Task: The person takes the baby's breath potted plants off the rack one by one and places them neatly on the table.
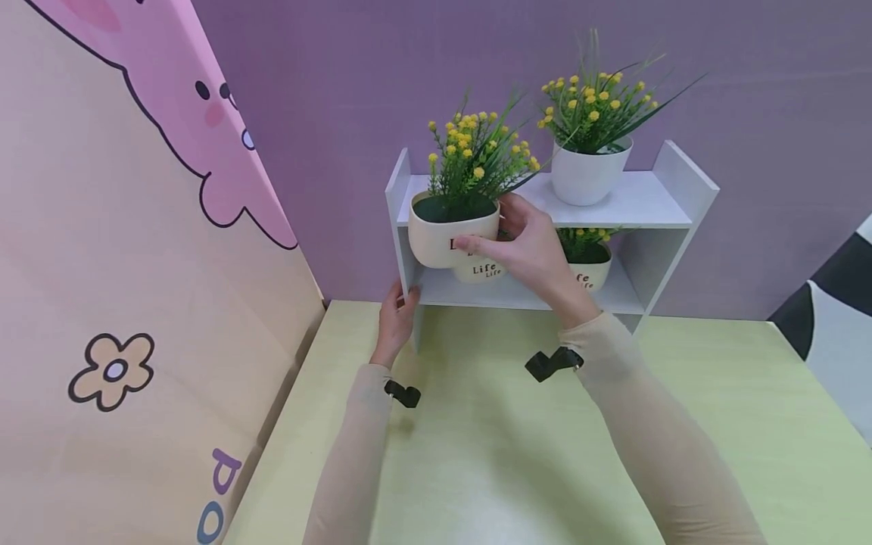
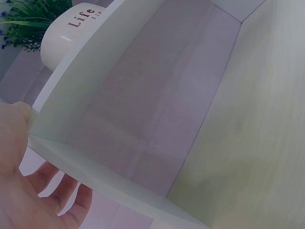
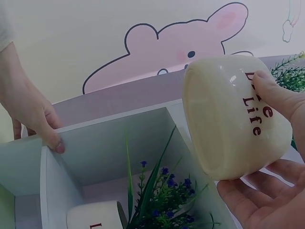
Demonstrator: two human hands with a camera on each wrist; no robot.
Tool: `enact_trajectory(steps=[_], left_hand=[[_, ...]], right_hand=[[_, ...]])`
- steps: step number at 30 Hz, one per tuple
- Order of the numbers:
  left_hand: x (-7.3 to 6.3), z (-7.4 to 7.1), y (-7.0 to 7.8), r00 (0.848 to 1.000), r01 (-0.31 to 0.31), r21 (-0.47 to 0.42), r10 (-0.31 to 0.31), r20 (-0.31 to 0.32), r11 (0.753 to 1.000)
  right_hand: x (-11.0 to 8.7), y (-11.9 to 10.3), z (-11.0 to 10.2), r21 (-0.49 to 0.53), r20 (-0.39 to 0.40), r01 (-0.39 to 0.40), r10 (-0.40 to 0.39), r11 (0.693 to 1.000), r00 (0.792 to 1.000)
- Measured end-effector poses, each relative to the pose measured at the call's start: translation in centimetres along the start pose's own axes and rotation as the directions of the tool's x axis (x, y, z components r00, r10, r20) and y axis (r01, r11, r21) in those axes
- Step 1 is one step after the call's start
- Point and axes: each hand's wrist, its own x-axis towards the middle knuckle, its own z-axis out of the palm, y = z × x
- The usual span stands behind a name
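My right hand (image 1: 531, 246) grips a cream pot (image 1: 429, 238) of yellow-flowered greenery, thumb on its lettered front and fingers round the side. In the right wrist view the base of this pot (image 3: 205, 124) shows, held in the air near the upper tier's left part. The small white two-tier shelf (image 1: 650, 198) stands against the purple wall. My left hand (image 1: 395, 322) holds its left side panel low down, with the thumb at the front edge and fingers outside. Behind the held pot, partly hidden, a cream "Life" pot (image 1: 480, 271) sits on the lower tier.
A white pot (image 1: 587, 178) with yellow flowers stands on the upper tier's right part. Below it, another lettered pot (image 1: 594, 274) is partly covered by my right wrist. The pale green tabletop (image 1: 463, 454) meets a cartoon-printed wall (image 1: 170, 288) at the left.
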Motion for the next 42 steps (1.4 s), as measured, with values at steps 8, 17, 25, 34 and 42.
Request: enact_trajectory(steps=[8, 17, 25, 34, 42], left_hand=[[0.1, 0.0, 0.0, 1.0, -0.004, -0.01, 0.004, -0.011, 1.0], [0.2, 0.0, 0.0, 1.0, 0.016, -0.001, -0.016, -0.013, 1.0], [0.1, 0.1, -0.2, 1.0, 0.014, 0.0, -0.014, -0.015, 1.0], [0.1, 0.2, -0.1, 0.999, 0.036, 0.011, -0.036, -0.026, 0.999], [0.3, 0.3, -0.1, 0.999, 0.035, 0.001, -0.035, -0.039, 0.999]], right_hand=[[-0.5, 0.3, 0.3, 0.011, 0.006, -0.011, 0.011, 1.0, 1.0], [-1.1, 0.7, 0.6, 0.001, 0.005, 0.014, -0.014, 1.0, 1.0], [-1.6, 1.2, 0.9, -0.008, -0.003, 0.004, -0.004, 1.0, 1.0], [-2.1, 1.9, 1.4, 0.051, 0.006, 0.007, -0.007, 0.999, 1.0], [-2.5, 2.0, 1.6, 0.043, -0.002, 0.028, -0.028, 0.999, 1.0]])
